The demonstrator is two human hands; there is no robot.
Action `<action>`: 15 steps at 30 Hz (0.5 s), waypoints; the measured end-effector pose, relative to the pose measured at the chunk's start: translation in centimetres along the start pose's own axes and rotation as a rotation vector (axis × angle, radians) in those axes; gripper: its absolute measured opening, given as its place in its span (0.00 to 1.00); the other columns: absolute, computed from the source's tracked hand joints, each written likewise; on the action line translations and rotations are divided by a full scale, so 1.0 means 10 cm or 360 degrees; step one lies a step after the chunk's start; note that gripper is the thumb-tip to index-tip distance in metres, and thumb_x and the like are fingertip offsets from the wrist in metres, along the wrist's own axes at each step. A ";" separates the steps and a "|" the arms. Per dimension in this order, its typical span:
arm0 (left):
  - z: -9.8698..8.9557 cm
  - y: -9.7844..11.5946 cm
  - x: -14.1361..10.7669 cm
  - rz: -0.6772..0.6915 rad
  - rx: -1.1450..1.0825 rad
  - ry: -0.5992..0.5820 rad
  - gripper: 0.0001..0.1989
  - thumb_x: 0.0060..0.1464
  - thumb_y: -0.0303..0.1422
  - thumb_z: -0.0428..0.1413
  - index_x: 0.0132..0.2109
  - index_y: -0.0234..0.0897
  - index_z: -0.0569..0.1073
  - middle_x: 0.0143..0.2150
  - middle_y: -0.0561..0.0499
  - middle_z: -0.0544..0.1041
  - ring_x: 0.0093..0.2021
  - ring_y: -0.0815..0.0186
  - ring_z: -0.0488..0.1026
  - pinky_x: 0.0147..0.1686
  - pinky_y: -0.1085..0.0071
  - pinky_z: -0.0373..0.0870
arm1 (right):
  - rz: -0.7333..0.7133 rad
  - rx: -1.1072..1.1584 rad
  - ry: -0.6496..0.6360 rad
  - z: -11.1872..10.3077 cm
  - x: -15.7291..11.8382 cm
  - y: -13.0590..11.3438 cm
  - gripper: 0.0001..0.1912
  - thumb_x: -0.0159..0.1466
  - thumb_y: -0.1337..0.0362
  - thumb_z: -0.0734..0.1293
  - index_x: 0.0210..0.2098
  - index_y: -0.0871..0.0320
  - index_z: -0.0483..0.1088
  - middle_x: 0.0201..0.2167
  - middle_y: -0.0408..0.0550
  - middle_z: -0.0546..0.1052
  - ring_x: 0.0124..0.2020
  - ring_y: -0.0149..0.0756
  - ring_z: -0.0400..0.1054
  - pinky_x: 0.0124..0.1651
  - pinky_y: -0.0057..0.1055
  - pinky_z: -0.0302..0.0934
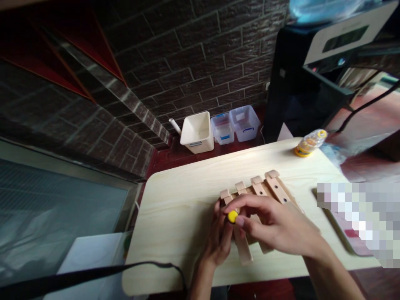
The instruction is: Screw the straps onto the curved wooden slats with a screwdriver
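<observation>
On the pale tabletop [175, 204] lies a slatted wooden piece [275, 188], with several strips rounded at the far ends and small dark holes in some of them. My left hand [217, 237] is closed on its left edge, the fingers partly hidden by the wood and my other hand. A small round yellow piece with a dark rim [232, 216] sits between the thumb and index finger of my right hand [265, 221]. It is over the left strip, close to my left fingers; whether it touches the wood I cannot tell.
A clear bottle with a yellow cap [311, 143] stands at the table's far right corner. A flat tray-like object [353, 237], partly pixelated, is at the right. Beyond the table are a cream bin [197, 131], two clear plastic boxes [245, 125] and a black water dispenser [300, 87].
</observation>
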State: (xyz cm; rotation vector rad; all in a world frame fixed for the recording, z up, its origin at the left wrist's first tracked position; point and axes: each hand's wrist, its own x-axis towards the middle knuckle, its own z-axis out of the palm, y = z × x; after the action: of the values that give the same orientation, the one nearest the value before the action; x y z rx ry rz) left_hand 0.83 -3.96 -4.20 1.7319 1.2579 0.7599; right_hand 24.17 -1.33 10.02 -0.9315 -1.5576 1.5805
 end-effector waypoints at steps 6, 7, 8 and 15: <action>-0.08 0.12 0.01 0.0080 0.0024 -0.0026 0.27 0.74 0.46 0.47 0.75 0.52 0.65 0.79 0.44 0.61 0.82 0.47 0.53 0.79 0.45 0.56 | 0.0184 0.0154 -0.0005 -0.02 -0.13 0.14 0.16 0.75 0.50 0.69 0.56 0.49 0.78 0.36 0.47 0.81 0.35 0.37 0.78 0.34 0.30 0.74; -0.10 0.13 0.00 0.0090 0.0009 -0.0041 0.27 0.74 0.46 0.48 0.75 0.51 0.66 0.80 0.43 0.59 0.82 0.47 0.53 0.79 0.45 0.56 | 0.0233 0.0154 0.0002 -0.03 -0.15 0.17 0.15 0.75 0.50 0.70 0.56 0.48 0.77 0.37 0.47 0.81 0.35 0.38 0.78 0.33 0.30 0.73; -0.12 0.13 0.00 0.0104 -0.0006 -0.0046 0.26 0.74 0.46 0.49 0.74 0.51 0.66 0.80 0.42 0.58 0.82 0.47 0.53 0.79 0.44 0.56 | 0.0269 0.0164 0.0013 -0.03 -0.17 0.19 0.15 0.74 0.50 0.70 0.56 0.47 0.76 0.39 0.48 0.81 0.37 0.38 0.78 0.33 0.31 0.73; -0.18 0.17 0.00 0.0178 -0.0030 -0.0032 0.27 0.71 0.48 0.53 0.73 0.51 0.67 0.78 0.41 0.60 0.81 0.45 0.54 0.77 0.43 0.58 | 0.0166 0.0147 -0.0050 0.04 -0.14 0.22 0.10 0.74 0.55 0.72 0.53 0.46 0.77 0.38 0.46 0.80 0.35 0.35 0.74 0.33 0.29 0.70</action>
State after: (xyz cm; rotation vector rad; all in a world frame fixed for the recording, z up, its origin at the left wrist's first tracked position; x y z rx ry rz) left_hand 0.12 -3.69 -1.84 1.8021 1.1446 0.8141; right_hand 24.49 -2.79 7.80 -0.9544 -1.4645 1.7329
